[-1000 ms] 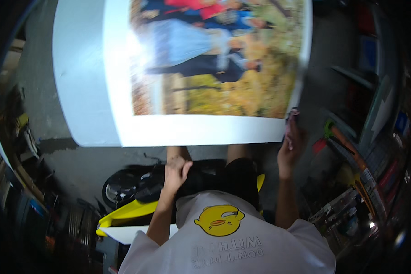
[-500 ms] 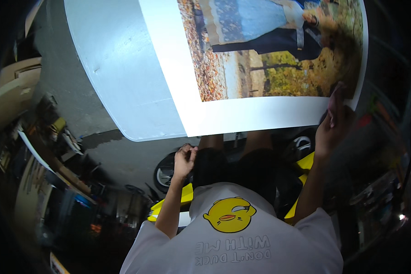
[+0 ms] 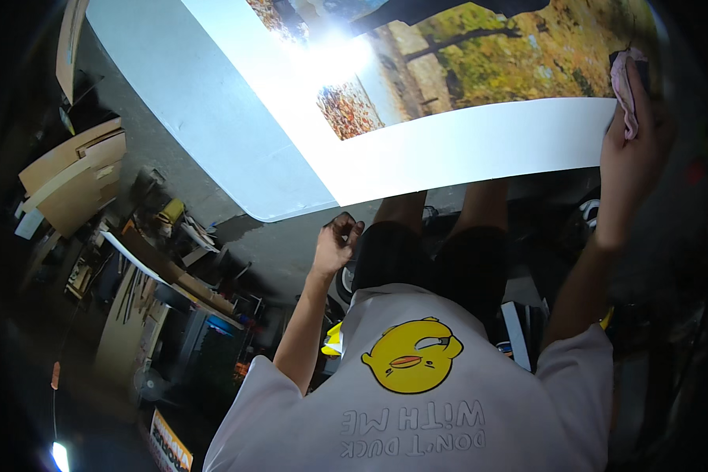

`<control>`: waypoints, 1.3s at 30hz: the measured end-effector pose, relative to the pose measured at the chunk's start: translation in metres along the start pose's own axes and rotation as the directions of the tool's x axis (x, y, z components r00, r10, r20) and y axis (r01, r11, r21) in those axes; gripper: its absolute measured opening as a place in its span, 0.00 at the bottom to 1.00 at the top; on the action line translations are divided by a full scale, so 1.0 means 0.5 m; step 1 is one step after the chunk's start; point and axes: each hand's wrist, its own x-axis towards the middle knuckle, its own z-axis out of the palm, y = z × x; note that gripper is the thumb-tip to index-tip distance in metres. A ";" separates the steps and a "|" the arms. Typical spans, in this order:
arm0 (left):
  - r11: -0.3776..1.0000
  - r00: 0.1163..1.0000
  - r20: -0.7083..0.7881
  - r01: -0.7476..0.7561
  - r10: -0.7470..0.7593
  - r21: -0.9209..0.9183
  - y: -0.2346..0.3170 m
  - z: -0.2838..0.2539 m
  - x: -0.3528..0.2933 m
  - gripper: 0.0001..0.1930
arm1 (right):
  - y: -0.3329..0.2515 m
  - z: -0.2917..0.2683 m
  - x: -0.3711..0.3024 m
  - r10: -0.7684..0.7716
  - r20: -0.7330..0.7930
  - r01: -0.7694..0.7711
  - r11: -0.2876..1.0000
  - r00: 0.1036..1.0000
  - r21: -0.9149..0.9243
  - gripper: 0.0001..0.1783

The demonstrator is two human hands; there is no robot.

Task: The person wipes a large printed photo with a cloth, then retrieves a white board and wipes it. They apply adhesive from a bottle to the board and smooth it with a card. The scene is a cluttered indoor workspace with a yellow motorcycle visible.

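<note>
As seen from above: right hand (image 3: pixel 633 149), at two o'clock, fingers pinched on a crumpled pink cloth (image 3: pixel 623 82) pressed to the right edge of a large glossy white-bordered autumn photo print (image 3: pixel 480 102). Print flat on a pale rounded white table (image 3: pixel 189 118), twelve o'clock. Left hand (image 3: pixel 337 244), centre, loosely curled, empty, just below the table edge.

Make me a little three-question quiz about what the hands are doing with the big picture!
1. True or false: the right hand presses a pink cloth on the large photo print.
2. Which hand hangs free, touching nothing? A) left B) right
3. Fill in: the print lies on a white ____.

Key: 1 true. 2 A, the left hand is curled below the table edge. 3 table.
</note>
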 end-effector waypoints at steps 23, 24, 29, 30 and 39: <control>0.882 0.895 0.150 -0.364 0.420 -0.299 0.369 -0.186 -0.010 0.11 | 0.029 -0.038 0.024 0.186 0.116 -0.197 0.976 0.976 0.092 0.40; 0.869 0.906 0.018 -0.400 0.423 -0.292 0.369 -0.200 0.009 0.10 | 0.046 -0.039 0.039 0.195 0.090 -0.203 0.975 0.977 0.087 0.43; 0.839 0.692 -0.528 -0.539 0.493 0.077 0.323 -0.211 0.124 0.08 | 0.061 -0.022 0.106 0.146 0.118 -0.157 0.984 0.982 0.085 0.47; 0.829 0.634 -0.595 -0.550 0.495 0.103 0.325 -0.206 0.143 0.10 | 0.064 -0.030 0.081 0.149 0.144 -0.165 0.981 0.978 0.105 0.47; 0.848 0.392 -0.810 -0.480 0.437 0.225 0.360 -0.221 0.285 0.12 | 0.108 -0.029 0.109 0.088 0.239 -0.111 0.990 0.967 0.085 0.44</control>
